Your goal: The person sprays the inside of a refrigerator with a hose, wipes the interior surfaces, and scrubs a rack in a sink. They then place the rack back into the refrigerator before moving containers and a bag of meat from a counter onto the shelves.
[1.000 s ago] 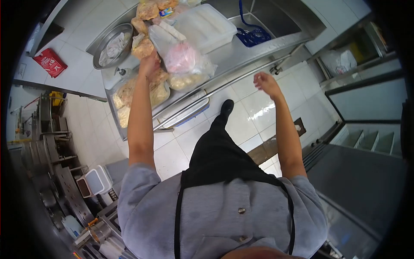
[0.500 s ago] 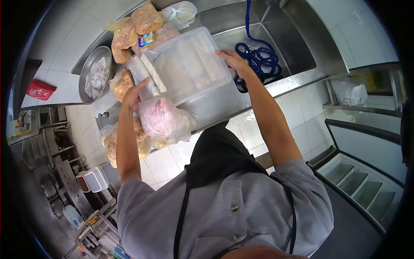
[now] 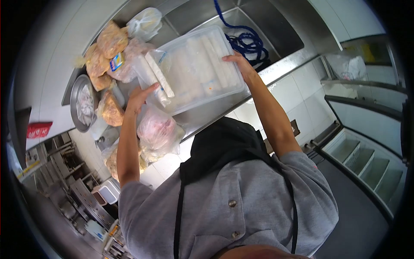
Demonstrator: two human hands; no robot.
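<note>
A clear plastic container (image 3: 186, 97) is between my two hands, above the steel counter beside the sink. Long white wrapped packs (image 3: 213, 60) show inside it, and two more white packs (image 3: 159, 74) lie at its left end. My left hand (image 3: 139, 98) grips the container's left end, thumb on top near those packs; its other fingers are hidden below. My right hand (image 3: 241, 65) is closed on the right rim. Just below my left hand sits a plastic bag of pinkish food (image 3: 157, 125).
Bags of orange-brown food (image 3: 113, 39), a white bag (image 3: 144, 23) and a metal bowl with white cloth-like contents (image 3: 84, 103) line the left. A blue hose (image 3: 248, 43) coils in the sink (image 3: 278, 23). At right stands an open freezer (image 3: 362, 159).
My view has turned, so the counter and sink sit further left and tilted. The container has shifted right and toward me relative to the bags, with both hands still on it.
</note>
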